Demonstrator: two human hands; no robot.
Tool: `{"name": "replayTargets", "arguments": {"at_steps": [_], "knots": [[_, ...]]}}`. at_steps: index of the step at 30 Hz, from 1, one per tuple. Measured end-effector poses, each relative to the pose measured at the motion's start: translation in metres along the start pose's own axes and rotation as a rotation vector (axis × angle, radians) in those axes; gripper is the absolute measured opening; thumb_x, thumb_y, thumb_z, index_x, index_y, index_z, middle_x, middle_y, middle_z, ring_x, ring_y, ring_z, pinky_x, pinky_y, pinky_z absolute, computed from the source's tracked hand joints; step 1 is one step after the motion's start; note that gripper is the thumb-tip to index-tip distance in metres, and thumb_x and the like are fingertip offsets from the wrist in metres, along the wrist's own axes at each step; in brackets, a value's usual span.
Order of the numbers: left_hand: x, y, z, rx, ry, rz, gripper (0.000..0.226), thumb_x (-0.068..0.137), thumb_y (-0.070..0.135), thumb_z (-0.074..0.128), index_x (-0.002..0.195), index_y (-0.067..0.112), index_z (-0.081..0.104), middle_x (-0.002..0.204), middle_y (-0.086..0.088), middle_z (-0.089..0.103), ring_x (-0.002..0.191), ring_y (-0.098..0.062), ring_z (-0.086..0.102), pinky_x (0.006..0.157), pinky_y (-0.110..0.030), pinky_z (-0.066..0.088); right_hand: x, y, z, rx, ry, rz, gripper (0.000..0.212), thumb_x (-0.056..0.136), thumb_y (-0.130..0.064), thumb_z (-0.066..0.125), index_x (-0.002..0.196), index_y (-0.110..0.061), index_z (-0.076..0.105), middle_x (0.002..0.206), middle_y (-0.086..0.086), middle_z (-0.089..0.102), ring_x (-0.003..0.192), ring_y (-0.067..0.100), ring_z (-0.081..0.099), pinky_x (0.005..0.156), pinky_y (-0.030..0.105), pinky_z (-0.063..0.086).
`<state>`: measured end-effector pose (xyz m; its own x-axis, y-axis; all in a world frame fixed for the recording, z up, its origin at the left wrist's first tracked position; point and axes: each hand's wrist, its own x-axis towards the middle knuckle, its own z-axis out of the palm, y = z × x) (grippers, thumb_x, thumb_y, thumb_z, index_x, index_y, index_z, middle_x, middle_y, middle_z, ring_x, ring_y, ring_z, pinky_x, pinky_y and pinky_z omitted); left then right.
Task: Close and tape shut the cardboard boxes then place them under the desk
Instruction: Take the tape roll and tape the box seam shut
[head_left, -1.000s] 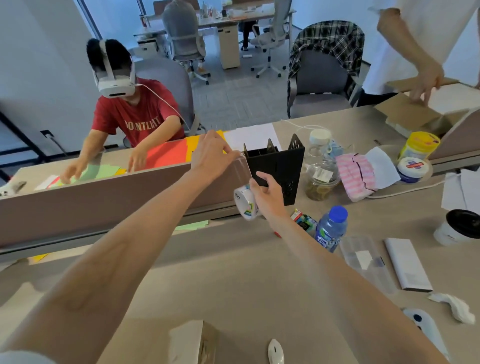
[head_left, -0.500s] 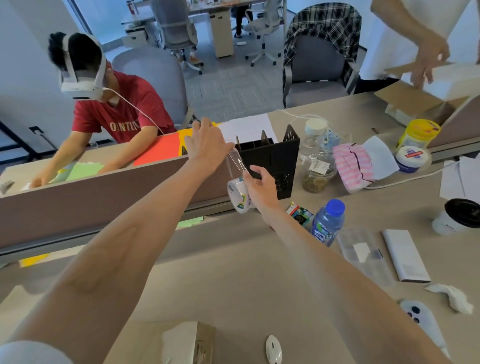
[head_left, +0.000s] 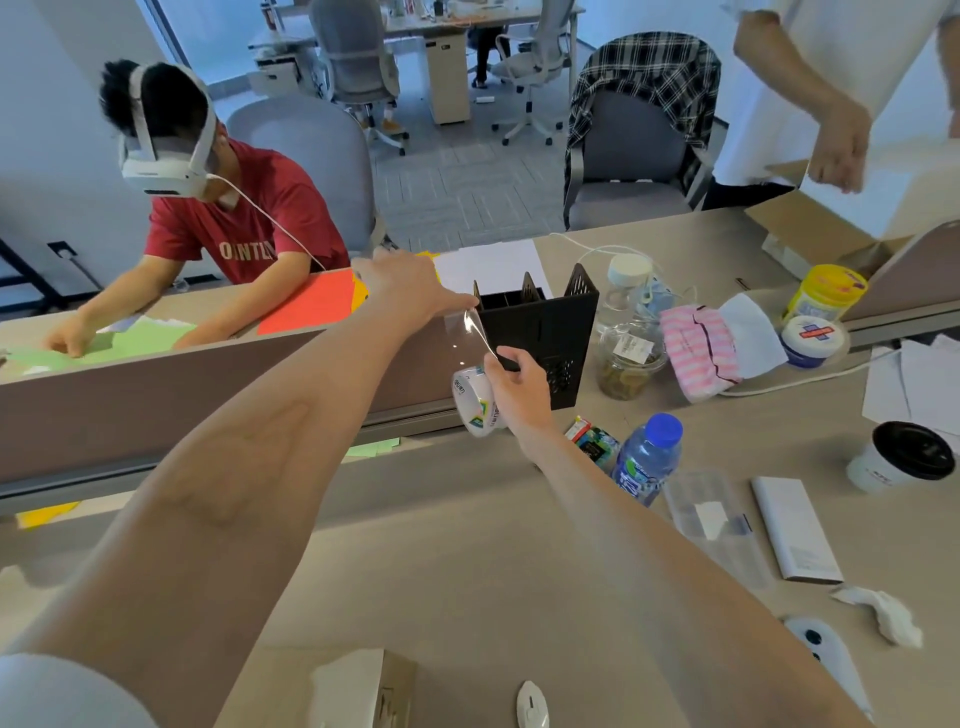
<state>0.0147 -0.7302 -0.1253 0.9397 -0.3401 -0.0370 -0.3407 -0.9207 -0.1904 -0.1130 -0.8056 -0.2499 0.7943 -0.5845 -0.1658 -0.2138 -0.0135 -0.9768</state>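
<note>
Barely shifted since a moment ago, the left hand (head_left: 410, 291) keeps its grip pinched on the clear tape strip (head_left: 475, 332) at 12 o'clock from the roll of clear packing tape (head_left: 475, 402), which the right hand (head_left: 522, 387) clasps in its grip above the beige desk (head_left: 467, 545), at 9 o'clock of the black plastic file holder (head_left: 545, 322).

Black file holder (head_left: 540, 338), pink-striped cloth (head_left: 698, 348), blue-capped bottle (head_left: 647, 457), plaid shirt (head_left: 649, 83), red T-shirt (head_left: 244, 223)

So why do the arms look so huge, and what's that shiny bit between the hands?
Head view: the wide-angle lens enlarges the forearms nearest the camera; the shine is light glinting off clear tape stretched from the left hand to the roll in the right hand.
</note>
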Motion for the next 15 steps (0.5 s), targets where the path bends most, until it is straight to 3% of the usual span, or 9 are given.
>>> {"name": "replayTargets", "arguments": {"at_steps": [5,9,11,15], "knots": [[-0.004,-0.011,0.018,-0.260,-0.046,-0.024,0.098,0.069,0.087,0.043,0.132,0.013,0.051,0.141,-0.014,0.046,0.133,-0.036,0.035,0.100,-0.050,0.035,0.002,0.004,0.000,-0.004,0.028,0.040,0.039,0.097,-0.036,0.056,0.131,-0.015,0.054,0.095,-0.003,0.064,0.077,0.001,0.061,0.053,0.008,0.044],[-0.010,-0.021,0.018,-0.380,-0.051,-0.085,0.105,0.072,0.084,0.048,0.145,0.009,0.033,0.151,-0.015,0.033,0.139,-0.036,0.026,0.105,-0.051,0.030,0.003,0.007,0.001,0.026,0.079,0.106,0.039,0.094,-0.043,0.058,0.124,-0.017,0.059,0.110,0.005,0.066,0.083,0.009,0.064,0.070,0.024,0.053],[-0.013,-0.027,0.022,-0.418,-0.052,-0.110,0.104,0.074,0.082,0.047,0.146,0.008,0.031,0.152,-0.016,0.031,0.140,-0.036,0.024,0.107,-0.051,0.029,0.003,0.008,0.004,0.019,0.091,0.125,0.040,0.094,-0.043,0.059,0.124,-0.017,0.059,0.111,0.005,0.066,0.084,0.009,0.063,0.073,0.026,0.053],[-0.022,-0.032,0.026,-0.420,-0.026,-0.129,0.091,0.083,0.073,0.046,0.144,0.007,0.032,0.151,-0.016,0.030,0.140,-0.035,0.023,0.106,-0.049,0.029,-0.004,0.004,0.005,-0.015,0.046,0.174,0.047,0.092,-0.044,0.060,0.129,-0.015,0.057,0.119,0.005,0.063,0.108,0.020,0.060,0.085,0.028,0.046]]}}
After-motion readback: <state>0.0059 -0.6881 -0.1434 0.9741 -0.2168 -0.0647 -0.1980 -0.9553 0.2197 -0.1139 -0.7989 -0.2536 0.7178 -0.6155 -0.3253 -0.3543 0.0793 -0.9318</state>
